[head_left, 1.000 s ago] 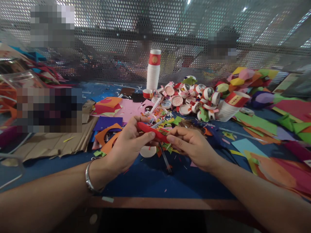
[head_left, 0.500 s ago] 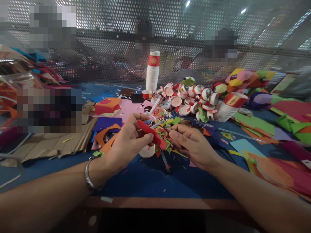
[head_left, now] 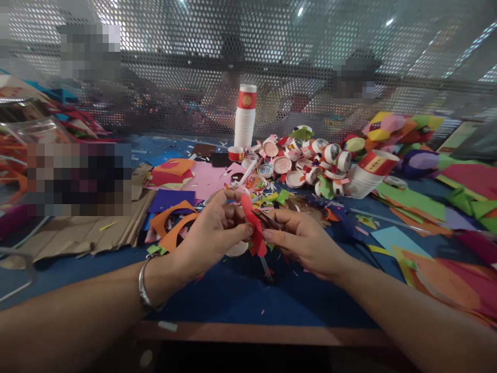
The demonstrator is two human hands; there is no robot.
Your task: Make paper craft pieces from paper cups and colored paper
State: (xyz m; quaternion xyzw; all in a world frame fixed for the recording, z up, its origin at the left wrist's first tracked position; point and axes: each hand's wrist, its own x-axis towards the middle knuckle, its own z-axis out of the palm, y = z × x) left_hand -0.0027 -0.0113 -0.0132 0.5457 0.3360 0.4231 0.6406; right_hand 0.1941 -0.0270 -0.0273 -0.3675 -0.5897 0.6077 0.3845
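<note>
A piece of red paper [head_left: 252, 223] is pinched between the thumb and fingers of my left hand [head_left: 219, 220], standing on edge. My right hand [head_left: 301, 235] is closed around what look like small scissors [head_left: 267, 219]; their dark blades reach the red paper's right side, and the handles are hidden in my fingers. Whether the blades have cut into the paper I cannot tell. Below and behind both hands lie colourful paper scraps [head_left: 281, 197] and a white round lid or disc [head_left: 236, 249], partly covered by my left hand.
Behind stand a tall stack of paper cups [head_left: 244, 122] and a heap of cut cup pieces [head_left: 282, 165]. A tilted cup stack [head_left: 370, 173] is to the right. Brown cardboard [head_left: 89, 225] and orange paper [head_left: 173, 233] lie left, coloured sheets [head_left: 438, 280] right. A perforated metal screen [head_left: 166, 77] rises behind.
My right hand has moved left, bringing the blades against the red paper. My left hand has turned the paper more upright and shifted it slightly right.
</note>
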